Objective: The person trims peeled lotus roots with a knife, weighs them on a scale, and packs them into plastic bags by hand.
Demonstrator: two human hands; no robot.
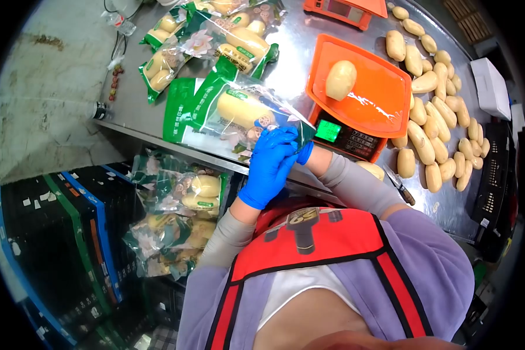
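Note:
Both my hands wear blue gloves and meet at the near right end of a clear-and-green plastic bag (210, 108) lying on the metal table. Pale, peeled lotus root (242, 109) shows through its window. My left hand (268, 172) is closed over the gathered bag edge, fingers bent. My right hand (304, 153) is mostly hidden behind the left, against the same corner; its fingers are not clear. Just to the right, an orange weighing scale (385, 111) carries one lotus root piece (340, 80) on its tray, and its display glows green.
Filled bags (233, 41) lie at the table's far left; more bags (175, 216) sit in a crate below the edge. Many loose lotus roots (431, 128) cover the right side, with a knife (399, 186) near them. Stacked black crates (46, 233) stand lower left. A white foam box (491, 87) is far right.

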